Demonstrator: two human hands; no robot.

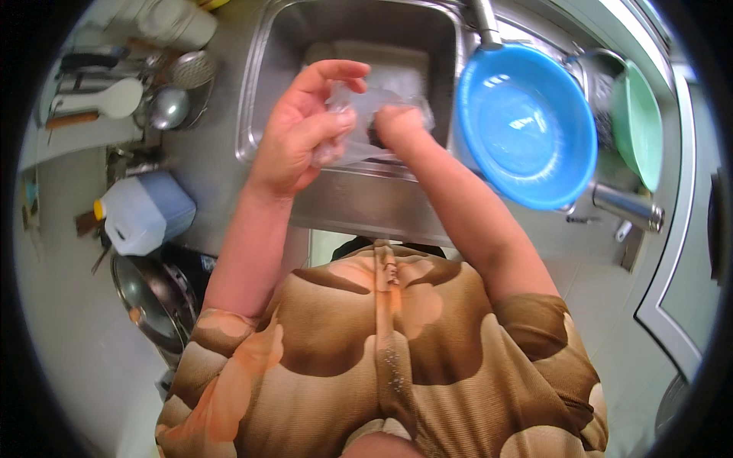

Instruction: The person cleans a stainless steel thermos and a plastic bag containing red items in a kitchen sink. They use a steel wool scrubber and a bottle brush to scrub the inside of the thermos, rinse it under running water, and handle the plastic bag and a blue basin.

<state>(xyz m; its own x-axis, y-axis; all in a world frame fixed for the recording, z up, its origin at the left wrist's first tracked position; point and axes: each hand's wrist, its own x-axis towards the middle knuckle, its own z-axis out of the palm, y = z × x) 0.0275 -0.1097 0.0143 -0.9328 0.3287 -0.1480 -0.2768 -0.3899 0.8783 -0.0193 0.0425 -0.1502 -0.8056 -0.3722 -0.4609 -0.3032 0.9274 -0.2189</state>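
Observation:
A clear plastic bag [361,134] is stretched between my hands above the near edge of the stainless steel sink [366,17]. My left hand [312,123] pinches the bag's crumpled side between the thumb and lower fingers, with the index finger raised and curved. My right hand [401,126] is at the bag's other side, its fingers curled in; a small dark thing [375,134] shows at its fingers, too hidden to name. Behind the hands, at the bottom of the sink, lies something pale and flat, blurred through the plastic.
Right of the sink, a blue plastic basin [527,126] sits under the faucet [487,26], with a green bowl [638,126] beyond. On the left are a skimmer [192,70], a ladle [170,107], a white rice paddle [106,101], a plastic jug [149,212] and a lidded pan [152,297].

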